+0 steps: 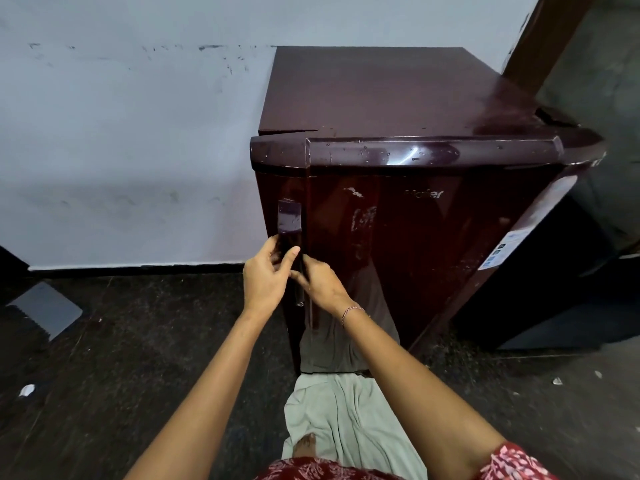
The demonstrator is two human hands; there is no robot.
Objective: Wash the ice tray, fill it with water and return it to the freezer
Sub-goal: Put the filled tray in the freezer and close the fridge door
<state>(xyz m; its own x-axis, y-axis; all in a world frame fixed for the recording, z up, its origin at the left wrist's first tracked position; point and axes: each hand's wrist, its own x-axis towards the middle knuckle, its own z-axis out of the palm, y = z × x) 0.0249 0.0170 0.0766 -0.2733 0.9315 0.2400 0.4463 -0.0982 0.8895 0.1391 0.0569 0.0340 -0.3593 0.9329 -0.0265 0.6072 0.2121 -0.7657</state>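
A small dark maroon fridge stands against the pale wall with its door closed. A vertical handle runs down the door's left edge. My left hand grips the handle's lower part, thumb in front and fingers curled behind it. My right hand lies just to the right, its fingers curled at the same handle edge. No ice tray is in view.
A pale cloth lies on the dark floor at the fridge's foot, under my bare foot. A grey flat object lies on the floor at far left. A dark cabinet stands right of the fridge.
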